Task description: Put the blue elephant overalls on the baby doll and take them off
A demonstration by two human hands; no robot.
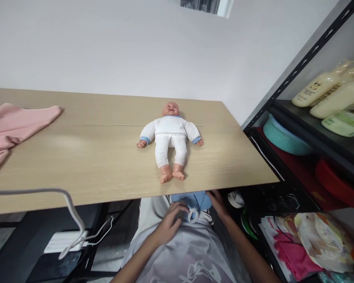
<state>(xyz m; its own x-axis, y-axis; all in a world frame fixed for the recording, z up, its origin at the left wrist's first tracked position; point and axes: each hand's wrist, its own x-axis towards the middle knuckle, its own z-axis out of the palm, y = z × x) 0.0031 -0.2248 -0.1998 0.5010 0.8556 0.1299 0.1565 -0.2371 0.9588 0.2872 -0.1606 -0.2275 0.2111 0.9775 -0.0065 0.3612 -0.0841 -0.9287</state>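
On my lap, just under the table's front edge, lies a light-blue cloth item (204, 199) with a white ring-like part (192, 215); its kind cannot be made out. My left hand (171, 220) rests over its left side, fingers stretched out and thumb apart. At the right edge of the cloth, my right hand (218, 203) has its fingers closed on it, with the fingertips partly hidden. Beyond both hands, a baby doll (171, 127) lies face up on the wooden table (106, 157), dressed in a white top and white trousers with blue cuffs.
A pink garment (14, 125) lies at the table's left. In front of it loops a grey cable (67, 196), with a white power strip (65, 241) below. The right-hand shelf holds lotion bottles (320, 88), a teal basin (285, 137) and a red basin (338, 182). Plastic-wrapped items (324, 239) sit lower down.
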